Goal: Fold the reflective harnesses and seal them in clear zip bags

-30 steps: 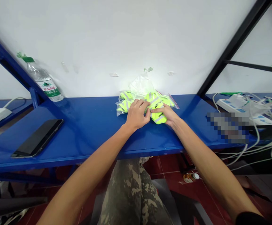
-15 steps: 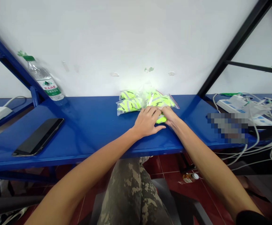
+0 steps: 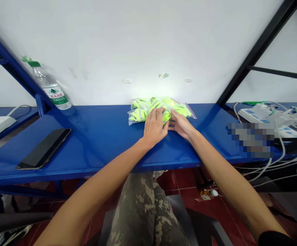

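A folded bundle of neon-yellow reflective webbing (image 3: 166, 117) is between my hands, over the blue table. My left hand (image 3: 154, 127) is closed over its left side, fingers bent across the top. From the right, my right hand (image 3: 181, 124) grips it with thumb above and fingers curled below. Just beyond my hands, clear plastic bags of similar yellow webbing with grey stripes lie against the wall, a left bag (image 3: 138, 115) and a right bag (image 3: 183, 110) with a red-edged seal. My fingers partly hide the bundle and the bags behind it.
A water bottle (image 3: 52, 87) with a green cap stands at the back left of the blue table (image 3: 99, 136). Near the left front lies a black phone (image 3: 45, 148). Power strips (image 3: 256, 119) and white cables crowd the right side. A small jar (image 3: 208, 194) is on the floor.
Both hands have moved slightly away from me with the bundle, towards the bags. My left thumb has come in against it, and my right hand has turned so its fingers show underneath.
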Motion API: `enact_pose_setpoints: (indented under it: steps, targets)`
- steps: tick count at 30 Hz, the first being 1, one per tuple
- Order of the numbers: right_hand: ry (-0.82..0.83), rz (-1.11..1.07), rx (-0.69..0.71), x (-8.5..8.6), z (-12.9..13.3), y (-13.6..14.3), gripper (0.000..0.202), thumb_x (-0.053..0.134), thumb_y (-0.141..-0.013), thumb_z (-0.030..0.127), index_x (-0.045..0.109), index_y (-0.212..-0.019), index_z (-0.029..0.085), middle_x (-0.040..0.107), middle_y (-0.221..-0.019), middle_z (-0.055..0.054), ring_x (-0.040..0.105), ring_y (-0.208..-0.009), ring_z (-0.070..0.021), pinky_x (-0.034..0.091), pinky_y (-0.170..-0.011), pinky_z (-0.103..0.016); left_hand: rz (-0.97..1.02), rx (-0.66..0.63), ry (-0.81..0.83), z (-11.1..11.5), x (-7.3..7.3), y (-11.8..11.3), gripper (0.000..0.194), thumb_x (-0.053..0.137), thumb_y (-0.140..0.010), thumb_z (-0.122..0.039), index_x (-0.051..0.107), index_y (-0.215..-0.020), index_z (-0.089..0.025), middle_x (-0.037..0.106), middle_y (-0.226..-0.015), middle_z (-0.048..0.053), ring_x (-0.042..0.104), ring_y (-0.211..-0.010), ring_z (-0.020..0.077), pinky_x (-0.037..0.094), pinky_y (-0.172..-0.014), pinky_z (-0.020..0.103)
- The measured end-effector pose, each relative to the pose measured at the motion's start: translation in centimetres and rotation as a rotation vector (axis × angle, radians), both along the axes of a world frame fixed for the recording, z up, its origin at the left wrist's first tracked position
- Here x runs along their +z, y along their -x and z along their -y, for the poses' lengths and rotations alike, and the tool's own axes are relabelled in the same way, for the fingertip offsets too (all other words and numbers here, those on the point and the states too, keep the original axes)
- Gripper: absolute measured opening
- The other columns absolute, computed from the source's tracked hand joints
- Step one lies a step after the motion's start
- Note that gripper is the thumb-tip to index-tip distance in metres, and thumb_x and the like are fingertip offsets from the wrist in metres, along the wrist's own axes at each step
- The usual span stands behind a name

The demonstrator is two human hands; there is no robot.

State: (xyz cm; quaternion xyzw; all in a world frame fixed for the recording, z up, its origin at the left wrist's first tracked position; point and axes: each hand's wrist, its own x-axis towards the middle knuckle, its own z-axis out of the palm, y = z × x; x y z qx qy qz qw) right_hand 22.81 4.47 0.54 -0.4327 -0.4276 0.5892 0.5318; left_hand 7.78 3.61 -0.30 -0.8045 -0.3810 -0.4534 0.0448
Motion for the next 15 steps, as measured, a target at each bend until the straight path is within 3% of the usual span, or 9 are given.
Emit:
enact_pose_setpoints:
  steps: [6,12,15]
  targets:
    - [-0.016,0.144,-0.017,-0.5,-0.2,0.1,0.017,0.069,-0.086,0.034,0.06,-0.083,0.019,0.072,-0.077,-0.004,0.064,-0.058,-0.0119,0.056,-0.059,-0.026,0.011,0.107,0.035,-0.7,-0.1,0.5,0.031,0.055,-0.088,-0.018,0.053,-0.118,-0.017,0.058,-0.114,0.012,0.056,-0.107,0.0267,0.047,-0.092,0.039]
    - [-0.043,0.182,0.092,-0.5,0.3,0.2,0.016,0.07,-0.085,0.031,0.066,-0.083,0.015,0.073,-0.074,-0.007,0.066,-0.059,-0.0128,0.058,-0.059,-0.025,-0.011,0.199,0.056,-1.8,-0.1,1.3,0.006,0.057,-0.085,-0.015,0.057,-0.089,-0.019,0.06,-0.096,0.009,0.055,-0.095,0.0266,0.046,-0.083,0.041]
    - [-0.021,0.196,0.106,-0.4,0.5,0.2,0.015,0.07,-0.084,0.03,0.067,-0.083,0.015,0.073,-0.076,-0.008,0.067,-0.06,-0.0136,0.059,-0.057,-0.027,-0.037,0.184,0.069,-2.1,-0.3,1.4,0.01,0.053,-0.085,-0.011,0.055,-0.081,-0.02,0.059,-0.088,0.008,0.055,-0.088,0.0248,0.046,-0.078,0.039]
